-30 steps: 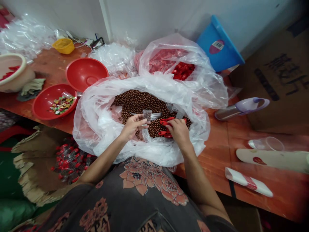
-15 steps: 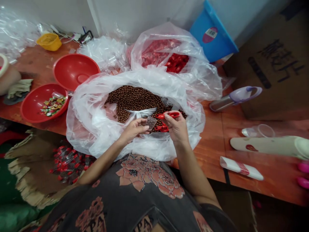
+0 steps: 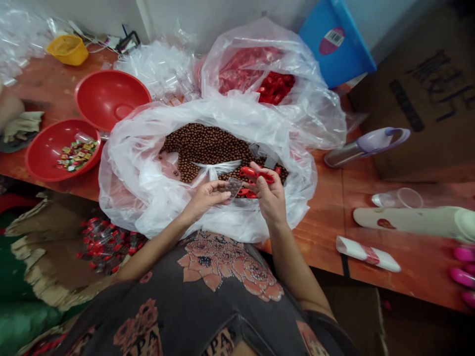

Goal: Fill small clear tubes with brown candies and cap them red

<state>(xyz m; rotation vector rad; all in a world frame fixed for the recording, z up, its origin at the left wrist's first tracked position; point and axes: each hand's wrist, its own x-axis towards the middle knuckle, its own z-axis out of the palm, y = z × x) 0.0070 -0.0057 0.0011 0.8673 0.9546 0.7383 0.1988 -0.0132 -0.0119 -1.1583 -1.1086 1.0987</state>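
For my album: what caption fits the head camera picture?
Left hand holds a small clear packet, right hand pinches a red plastic piece above brown balls in a plastic bag.

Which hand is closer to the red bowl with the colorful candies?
The left hand is nearer: it holds a small clear packet to the right of the red bowl. The right hand is farther, past the left hand, gripping a red plastic piece.

One camera, worn on the person's head, looks forward and steeply down, so the dark floral shirt (image 3: 211, 277) runs along the bottom of the frame. The left hand (image 3: 204, 200) and right hand (image 3: 270, 198) sit close, just below centre, with the tabletop (image 3: 319, 237) spreading sideways and the wall (image 3: 222, 20) along the top edge.
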